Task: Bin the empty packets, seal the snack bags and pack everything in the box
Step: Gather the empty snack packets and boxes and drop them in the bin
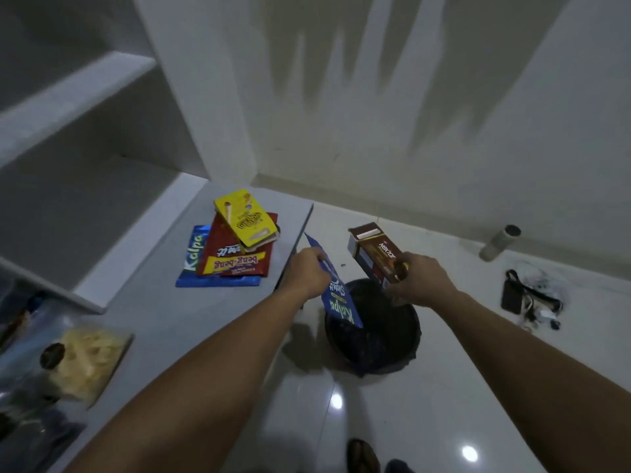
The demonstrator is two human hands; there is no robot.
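A blue Kalpa packet (336, 295) is pinched in the left hand (309, 272) above the black bin (375, 339). A brown Nextar box (375, 256) is gripped by the right hand (421, 279), also over the bin.

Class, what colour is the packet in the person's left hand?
Blue, with white and yellow lettering; the packet shows in the head view.

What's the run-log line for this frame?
left hand: holds blue Kalpa packet | right hand: holds brown Nextar box | both over black bin | pile of packets on counter
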